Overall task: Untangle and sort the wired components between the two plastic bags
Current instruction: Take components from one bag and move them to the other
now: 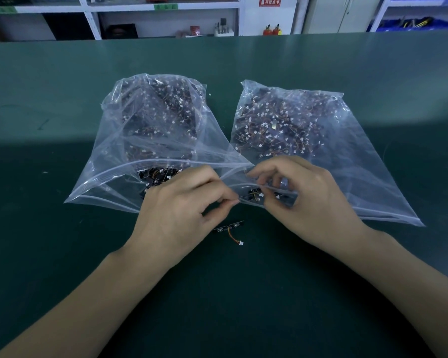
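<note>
I see both bags still packed beyond hands: left bag (150, 130), right bag (303, 130). Left hand (181, 202) and right hand (303, 192) pinch component (254, 196) at right bag's mouth (grip partly hidden). One freed unit (228, 228) on desk (62, 86), under hands. Sorting barely started.

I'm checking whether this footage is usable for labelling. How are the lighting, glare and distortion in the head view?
Head view: the far table is brightly lit while the near part lies in shadow; glare streaks the left bag and right bag, veiling the components; wide-angle distortion bows the table's far edge; the left hand and right hand look sharp.
</note>
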